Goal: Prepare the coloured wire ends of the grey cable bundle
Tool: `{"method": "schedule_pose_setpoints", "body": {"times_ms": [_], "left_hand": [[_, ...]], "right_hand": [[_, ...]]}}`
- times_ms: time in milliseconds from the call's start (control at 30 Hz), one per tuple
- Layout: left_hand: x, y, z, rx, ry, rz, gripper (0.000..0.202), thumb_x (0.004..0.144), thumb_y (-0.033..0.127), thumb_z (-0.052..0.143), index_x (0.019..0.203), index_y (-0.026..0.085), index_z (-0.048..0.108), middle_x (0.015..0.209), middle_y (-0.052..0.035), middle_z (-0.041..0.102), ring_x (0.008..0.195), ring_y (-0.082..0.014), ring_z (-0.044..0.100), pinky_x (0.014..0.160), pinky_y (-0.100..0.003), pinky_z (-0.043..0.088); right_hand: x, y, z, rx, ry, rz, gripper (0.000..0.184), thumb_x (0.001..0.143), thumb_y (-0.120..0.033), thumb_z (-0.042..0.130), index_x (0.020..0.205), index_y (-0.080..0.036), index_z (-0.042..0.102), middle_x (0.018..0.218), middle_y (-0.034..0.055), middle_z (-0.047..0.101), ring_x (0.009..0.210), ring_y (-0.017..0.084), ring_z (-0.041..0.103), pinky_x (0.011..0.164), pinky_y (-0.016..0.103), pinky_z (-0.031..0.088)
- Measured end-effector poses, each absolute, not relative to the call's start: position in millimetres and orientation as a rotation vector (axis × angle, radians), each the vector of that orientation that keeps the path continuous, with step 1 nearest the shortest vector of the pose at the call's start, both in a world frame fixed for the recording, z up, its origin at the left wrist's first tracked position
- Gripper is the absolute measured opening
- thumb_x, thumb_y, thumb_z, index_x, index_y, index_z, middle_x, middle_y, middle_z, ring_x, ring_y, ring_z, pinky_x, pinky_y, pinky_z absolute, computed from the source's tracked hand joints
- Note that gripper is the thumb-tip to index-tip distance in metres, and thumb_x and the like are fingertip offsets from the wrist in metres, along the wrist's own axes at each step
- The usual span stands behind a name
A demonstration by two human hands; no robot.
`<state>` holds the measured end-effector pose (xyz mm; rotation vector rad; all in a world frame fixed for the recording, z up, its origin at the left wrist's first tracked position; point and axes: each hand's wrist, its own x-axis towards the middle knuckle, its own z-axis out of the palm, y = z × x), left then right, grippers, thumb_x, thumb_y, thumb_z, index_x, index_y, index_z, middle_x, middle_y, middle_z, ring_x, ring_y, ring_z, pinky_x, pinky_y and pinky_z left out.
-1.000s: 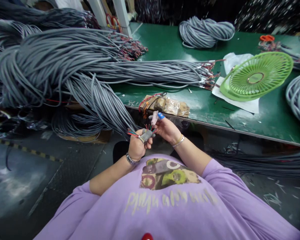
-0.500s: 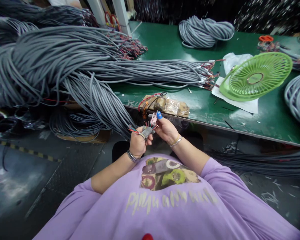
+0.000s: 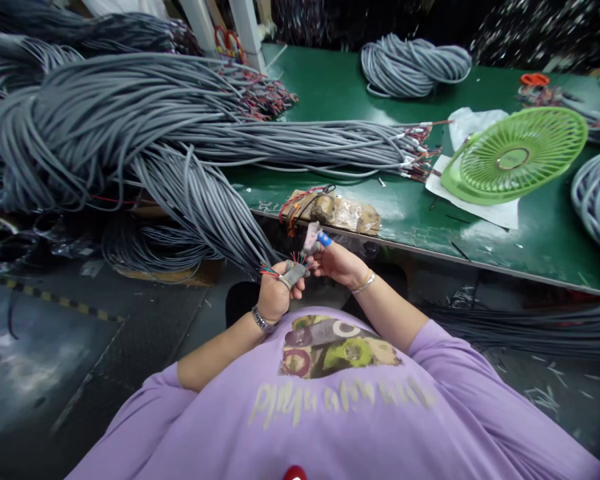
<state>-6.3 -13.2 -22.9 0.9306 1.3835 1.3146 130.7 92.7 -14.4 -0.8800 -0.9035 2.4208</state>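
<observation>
1. Still, the left hand (image 3: 276,290) pinches coloured wires (image 3: 299,259) before the green bench (image 3: 325,77).
2. The right hand (image 3: 340,265) has lowered its blue fingertip cover (image 3: 324,238) slightly beside them; its grip I cannot tell.
3. The shirt (image 3: 205,427) bears illegible upside-down lettering (image 3: 343,393); the fan (image 3: 527,153) badge (image 3: 513,159) is too small.

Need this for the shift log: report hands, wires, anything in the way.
Left hand closed around coloured wires. Right hand at the wire tips, grip unclear. Cardboard just beyond both hands, on the table edge.
</observation>
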Motion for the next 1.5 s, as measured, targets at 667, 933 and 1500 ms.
{"method": "schedule_pose_setpoints", "body": {"times_ms": [667, 933, 1500], "left_hand": [[-1.2, -7.6, -18.8, 0.818, 1.377, 1.155, 0.036, 0.074, 0.048, 0.069, 0.065, 0.015, 0.059, 0.05, -0.0003, 0.061, 0.036, -0.009, 0.054, 0.034, -0.018, 0.028], [1.2, -5.9, -21.0, 0.823, 1.278, 1.142, 0.04, 0.072, 0.052, 0.072, 0.066, 0.014, 0.061, 0.058, -0.005, 0.068, 0.046, -0.0129, 0.063, 0.04, -0.019, 0.042], [-0.1, -8.0, -27.1, 0.701, 1.273, 1.296, 0.041, 0.071, 0.053, 0.071, 0.072, 0.013, 0.061, 0.06, -0.006, 0.069, 0.046, -0.0146, 0.063, 0.039, -0.021, 0.044]], "right_hand": [[151.0, 79.1, -5.1, -0.925, -1.637, 1.776, 0.034, 0.072, -0.047, 0.073, 0.079, -0.015, 0.067, 0.069, 0.0005, 0.062, 0.062, 0.011, 0.051, 0.058, 0.024, 0.043], [140.6, 55.7, -25.7, -0.961, -1.273, 1.785, 0.036, 0.066, -0.047, 0.079, 0.074, -0.016, 0.062, 0.065, -0.002, 0.058, 0.056, 0.009, 0.046, 0.052, 0.022, 0.037], [130.9, 61.5, -19.6, -0.969, -1.27, 1.838, 0.042, 0.06, -0.051, 0.082, 0.07, -0.015, 0.063, 0.058, -0.0037, 0.055, 0.049, 0.006, 0.04, 0.047, 0.022, 0.032]]}}
